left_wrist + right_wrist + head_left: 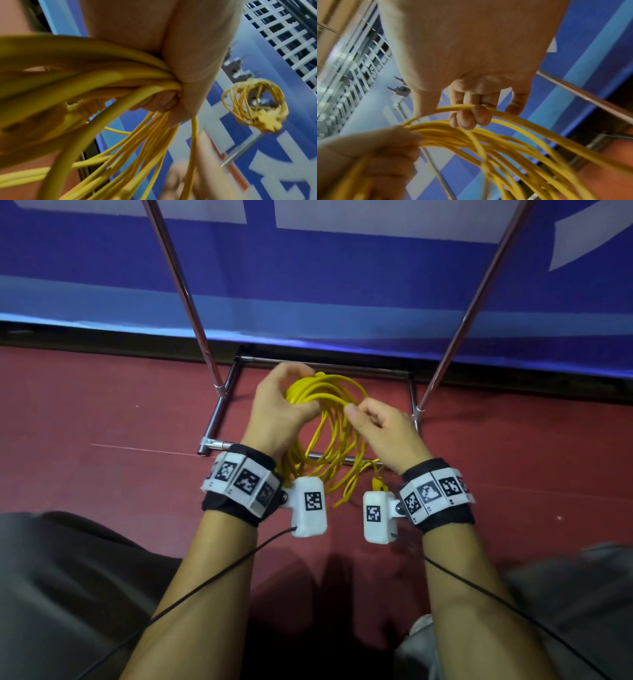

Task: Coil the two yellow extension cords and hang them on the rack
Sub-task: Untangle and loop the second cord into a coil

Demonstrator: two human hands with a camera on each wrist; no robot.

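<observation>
**Coil gathered in both hands above the rack's base**

From overhead, the person's left hand (279,405) is clenched round the gathered loops of a yellow extension cord (329,433), and the right hand (380,429) pinches one strand at the coil's right side. The loops hang over the chrome rack (219,405) base on the red floor (102,412), and a yellow plug (379,483) dangles by the right wrist.

The left wrist view adds what the head view lacks: a second coiled cord (254,105) with its plug, hanging up on the rack against the blue banner (274,75). The right wrist view shows the right fingers (471,117) curled round a single strand, the left hand's bunch just beside.
</observation>
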